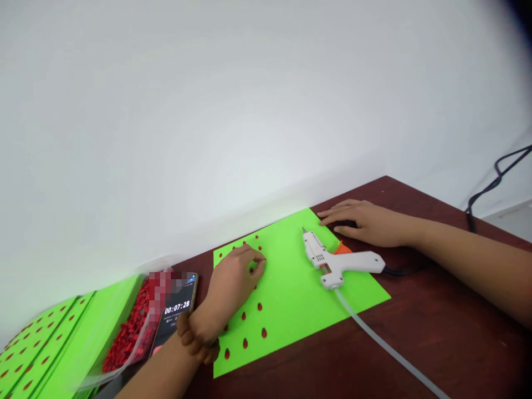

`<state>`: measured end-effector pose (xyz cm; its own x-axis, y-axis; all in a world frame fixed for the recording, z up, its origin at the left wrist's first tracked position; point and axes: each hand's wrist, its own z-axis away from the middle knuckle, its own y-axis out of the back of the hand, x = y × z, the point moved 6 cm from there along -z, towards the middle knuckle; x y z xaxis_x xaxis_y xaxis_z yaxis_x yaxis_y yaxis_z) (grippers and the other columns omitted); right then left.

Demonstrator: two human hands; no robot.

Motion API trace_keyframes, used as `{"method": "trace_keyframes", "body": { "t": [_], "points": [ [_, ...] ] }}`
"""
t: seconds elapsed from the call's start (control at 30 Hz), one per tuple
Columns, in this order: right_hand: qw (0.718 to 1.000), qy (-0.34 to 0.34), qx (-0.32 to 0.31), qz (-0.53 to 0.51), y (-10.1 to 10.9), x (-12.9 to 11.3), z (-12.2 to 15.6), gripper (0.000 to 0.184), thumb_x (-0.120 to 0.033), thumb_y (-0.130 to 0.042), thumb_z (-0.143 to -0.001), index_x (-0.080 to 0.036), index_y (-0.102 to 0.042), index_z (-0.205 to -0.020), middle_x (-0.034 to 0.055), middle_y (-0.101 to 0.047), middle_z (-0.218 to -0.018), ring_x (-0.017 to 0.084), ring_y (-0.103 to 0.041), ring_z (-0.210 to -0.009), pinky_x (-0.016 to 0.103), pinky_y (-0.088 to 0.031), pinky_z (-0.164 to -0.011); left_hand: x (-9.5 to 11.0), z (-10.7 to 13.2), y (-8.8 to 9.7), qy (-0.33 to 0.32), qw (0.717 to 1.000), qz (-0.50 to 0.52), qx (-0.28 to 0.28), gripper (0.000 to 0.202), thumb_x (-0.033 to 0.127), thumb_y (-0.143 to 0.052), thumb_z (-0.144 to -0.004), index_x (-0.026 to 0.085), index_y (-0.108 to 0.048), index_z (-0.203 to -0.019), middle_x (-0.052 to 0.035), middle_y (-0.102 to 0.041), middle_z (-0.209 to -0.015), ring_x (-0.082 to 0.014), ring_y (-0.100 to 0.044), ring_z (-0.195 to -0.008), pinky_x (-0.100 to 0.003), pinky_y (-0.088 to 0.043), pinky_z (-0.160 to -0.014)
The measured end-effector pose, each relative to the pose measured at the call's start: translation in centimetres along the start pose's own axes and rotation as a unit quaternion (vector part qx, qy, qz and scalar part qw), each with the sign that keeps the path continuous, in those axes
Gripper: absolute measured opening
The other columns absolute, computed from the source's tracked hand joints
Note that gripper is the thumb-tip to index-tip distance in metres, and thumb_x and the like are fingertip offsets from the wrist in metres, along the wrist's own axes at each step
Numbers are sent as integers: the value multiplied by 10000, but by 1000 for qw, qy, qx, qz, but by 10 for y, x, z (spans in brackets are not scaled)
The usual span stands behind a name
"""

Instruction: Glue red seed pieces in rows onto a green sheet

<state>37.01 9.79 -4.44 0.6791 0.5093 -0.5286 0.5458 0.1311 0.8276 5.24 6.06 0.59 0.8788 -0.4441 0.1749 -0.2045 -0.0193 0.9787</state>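
A bright green sheet [286, 310] lies on the table with rows of red drop-shaped gems [245, 343] on its left part. Over those rows is my left hand [236, 277], thumb and index finger pinched close to the surface; whatever is between the fingertips is too small to make out. A beaded bracelet circles that wrist. On the sheet's right part rests a white glue gun [328, 260] on an orange stand [343, 249], a clear glue stick [386, 343] trailing from its back. My right hand [366, 223] lies with fingers extended at the sheet's far right edge, holding nothing.
To the left are a clear bag of red gems [128, 332], a phone [177, 310] showing a timer, and several green sheets [37, 354] dotted with red. The dark red table [457, 332] meets a white wall. A black cable [499, 174] hangs at right.
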Motion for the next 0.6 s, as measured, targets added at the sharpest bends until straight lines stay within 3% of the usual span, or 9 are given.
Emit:
{"method": "trace_keyframes", "body": {
  "t": [0.33,0.6],
  "points": [
    [1000,3,-8,17,1,-4,0,451,-455,-544,-993,-356,-761,-1376,2,-675,-1528,367,-560,-1424,628,-432,-1187,5,7,-2,-14,999,-36,16,129,166,-673,-944,233,-781,-970,-8,-797,-1030,-211,-731,-916,-340,-575,-827],
    [1000,-7,-7,12,1,-3,1,439,-466,-556,-985,-373,-768,-1358,-6,-678,-1524,370,-552,-1437,640,-422,-1193,6,10,-5,-28,998,-58,16,165,184,-643,-977,233,-795,-1019,-12,-806,-1052,-242,-743,-1005,-365,-580,-855]
  ]
}}
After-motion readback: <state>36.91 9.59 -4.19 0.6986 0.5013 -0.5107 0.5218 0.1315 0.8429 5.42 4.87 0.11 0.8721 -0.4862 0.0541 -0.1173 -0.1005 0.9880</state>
